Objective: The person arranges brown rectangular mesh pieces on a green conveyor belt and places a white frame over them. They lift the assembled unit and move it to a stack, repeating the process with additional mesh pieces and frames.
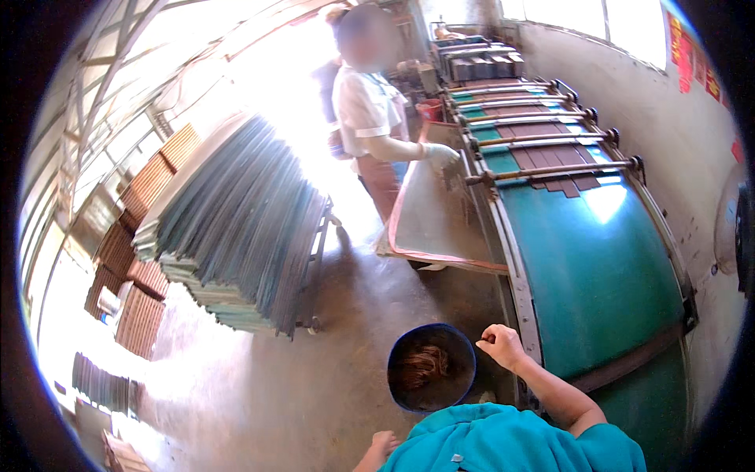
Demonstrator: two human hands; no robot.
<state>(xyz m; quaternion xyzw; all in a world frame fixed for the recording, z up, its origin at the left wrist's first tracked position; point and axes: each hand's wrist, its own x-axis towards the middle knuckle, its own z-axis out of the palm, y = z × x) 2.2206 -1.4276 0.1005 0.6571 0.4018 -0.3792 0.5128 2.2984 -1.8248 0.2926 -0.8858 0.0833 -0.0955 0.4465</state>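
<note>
Hovering with fingers curled shut and empty, the right hand [502, 344] sits just right of the dark bucket [431, 368], its brown strands [423, 365] not yet lifted toward the green conveyor belt [598, 267].

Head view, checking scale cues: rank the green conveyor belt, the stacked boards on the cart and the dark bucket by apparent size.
1. Green conveyor belt
2. Stacked boards, nearly as large, so unsure
3. Dark bucket, smallest despite nearness

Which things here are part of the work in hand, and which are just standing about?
In use:
right hand, closed, at the frame of the green conveyor belt
dark bucket holding brown strips
left hand, low near the floor

Standing about:
rack of stacked boards
co-worker's gloved hand
</note>
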